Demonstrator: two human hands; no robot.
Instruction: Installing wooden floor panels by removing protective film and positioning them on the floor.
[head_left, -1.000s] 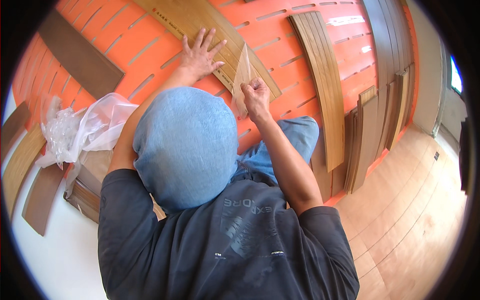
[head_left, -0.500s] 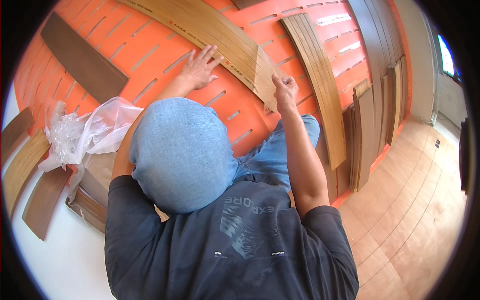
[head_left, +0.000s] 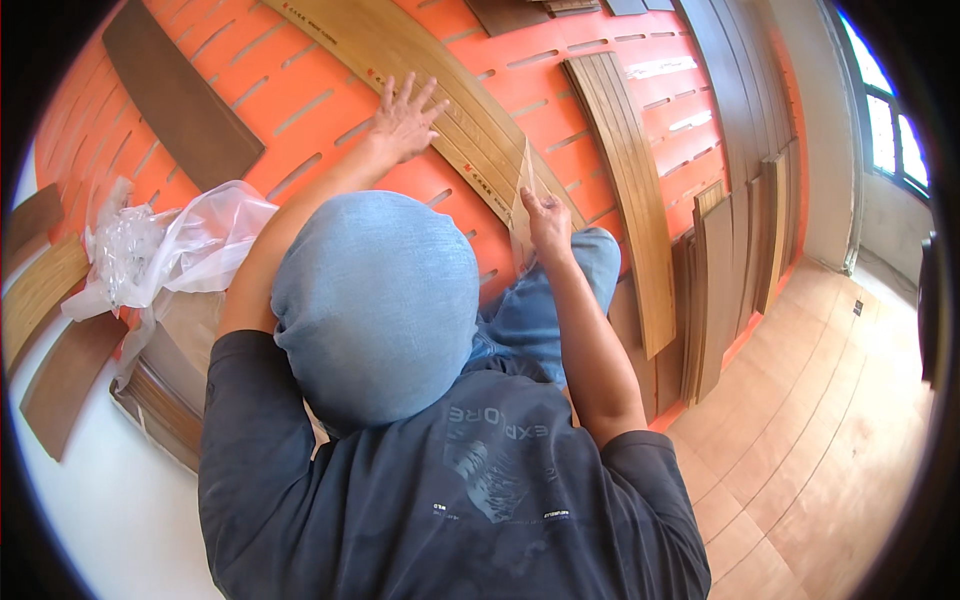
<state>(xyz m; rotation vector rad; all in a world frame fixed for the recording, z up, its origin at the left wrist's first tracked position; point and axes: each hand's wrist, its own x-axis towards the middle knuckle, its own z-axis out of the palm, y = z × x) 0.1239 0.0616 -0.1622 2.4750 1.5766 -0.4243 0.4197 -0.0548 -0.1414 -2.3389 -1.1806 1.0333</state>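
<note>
My left hand [head_left: 405,120] lies open, fingers spread, on a long light-brown plank [head_left: 465,115] that crosses the orange underlay [head_left: 310,120] diagonally. My right hand [head_left: 547,215] is closed in a pinch on thin clear film [head_left: 523,240] at the plank's lower end. Another grooved plank [head_left: 640,260] lies just right of that hand. My bent denim-covered knee [head_left: 370,300] fills the middle of the view, below my left hand.
A dark board [head_left: 180,90] lies upper left. Crumpled plastic [head_left: 130,240] rests over boards at left, beside loose planks [head_left: 70,380]. Stacked boards [head_left: 715,300] line the right edge of the underlay, beside pale wooden flooring [head_left: 790,420]. A window [head_left: 880,110] is at far right.
My left hand has shifted up along the plank. My right hand has moved slightly toward the plank's end, still pinching the film, which has changed shape. The view has shifted slightly.
</note>
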